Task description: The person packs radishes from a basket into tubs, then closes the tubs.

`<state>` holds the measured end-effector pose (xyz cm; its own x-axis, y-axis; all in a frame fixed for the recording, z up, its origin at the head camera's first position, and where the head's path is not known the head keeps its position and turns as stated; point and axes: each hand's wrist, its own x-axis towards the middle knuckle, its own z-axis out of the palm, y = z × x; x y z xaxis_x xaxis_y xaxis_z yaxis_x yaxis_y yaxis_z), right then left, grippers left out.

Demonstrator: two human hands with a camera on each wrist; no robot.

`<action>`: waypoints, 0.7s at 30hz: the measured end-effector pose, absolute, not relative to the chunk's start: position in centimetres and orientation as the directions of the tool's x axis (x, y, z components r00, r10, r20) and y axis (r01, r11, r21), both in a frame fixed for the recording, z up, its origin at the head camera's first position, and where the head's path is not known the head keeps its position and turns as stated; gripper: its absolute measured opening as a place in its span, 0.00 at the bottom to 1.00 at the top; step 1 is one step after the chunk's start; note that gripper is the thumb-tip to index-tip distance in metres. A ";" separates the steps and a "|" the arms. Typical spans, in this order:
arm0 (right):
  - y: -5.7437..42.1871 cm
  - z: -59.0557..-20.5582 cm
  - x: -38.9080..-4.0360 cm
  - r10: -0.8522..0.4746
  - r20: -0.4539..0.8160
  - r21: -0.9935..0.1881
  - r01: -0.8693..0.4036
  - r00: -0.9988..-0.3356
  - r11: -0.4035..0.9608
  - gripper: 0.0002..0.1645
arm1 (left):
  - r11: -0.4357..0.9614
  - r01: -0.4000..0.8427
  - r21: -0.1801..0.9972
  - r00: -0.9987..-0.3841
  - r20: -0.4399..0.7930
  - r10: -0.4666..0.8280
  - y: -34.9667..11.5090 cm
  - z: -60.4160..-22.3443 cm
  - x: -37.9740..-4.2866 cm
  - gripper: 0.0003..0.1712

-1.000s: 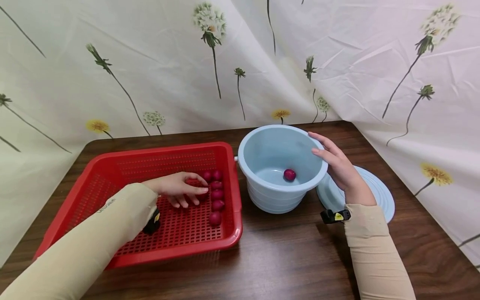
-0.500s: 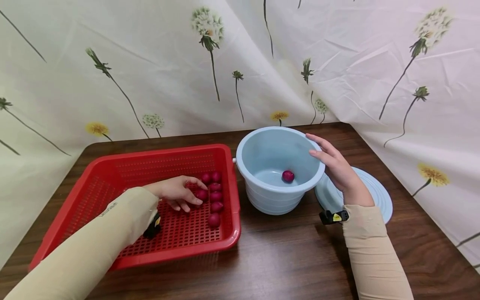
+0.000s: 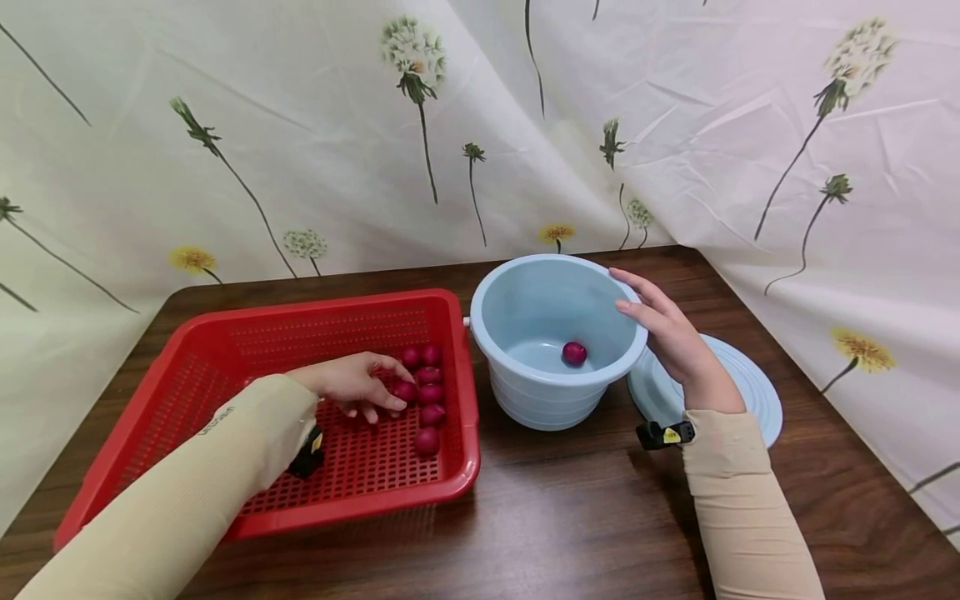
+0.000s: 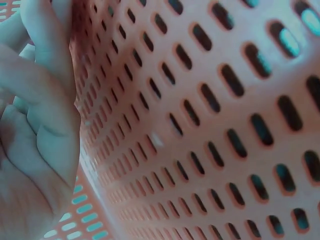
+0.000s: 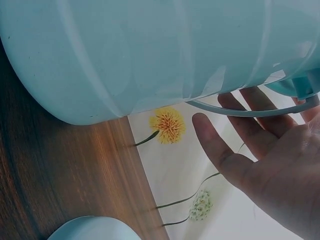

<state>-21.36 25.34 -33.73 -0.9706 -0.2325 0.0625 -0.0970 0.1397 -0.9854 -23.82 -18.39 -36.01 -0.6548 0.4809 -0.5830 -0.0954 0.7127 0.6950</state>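
Observation:
My left hand [image 3: 360, 385] reaches into the red perforated basket [image 3: 468, 417]. Thumb and index finger are around a small round magenta vegetable [image 3: 406, 392], pinching it near the basket's right side. Beside it sit several more round magenta vegetables [image 3: 429, 394], some with pointed tips. In the left wrist view the left hand [image 4: 37, 120] shows bent fingers close to the basket wall [image 4: 200, 125]; its vegetable is hidden there. My right hand [image 3: 678, 342] holds the light blue bucket [image 3: 547, 400] at its right rim, thumb over the edge. One magenta vegetable [image 3: 574, 353] lies inside the bucket.
A light blue round lid [image 3: 738, 379] lies on the dark wooden table [image 3: 555, 517], right of the bucket and partly under my right arm. The bucket's handle [image 5: 250, 113] hangs across my right fingers. A flower-printed cloth [image 3: 337, 150] backs the table.
My left thumb and index finger have closed in around one magenta vegetable, now visible between them. My right hand stays at the bucket's rim. The whole view has shifted slightly.

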 end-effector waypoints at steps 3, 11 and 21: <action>25.3 -33.7 -21.4 -0.233 0.064 -0.985 -0.099 -0.970 0.142 0.33 | 0.710 -0.072 0.700 -0.655 -0.570 0.496 -18.5 -35.8 -24.0 0.25; 25.3 -33.8 -21.4 -0.232 0.068 -0.986 -0.100 -0.970 0.130 0.33 | 0.682 -0.014 0.731 -0.674 -0.511 0.533 -19.4 -34.1 -24.5 0.29; 25.3 -33.8 -21.4 -0.228 0.064 -0.985 -0.098 -0.971 0.140 0.33 | 0.665 0.070 0.743 -0.703 -0.436 0.562 -18.5 -31.9 -24.3 0.29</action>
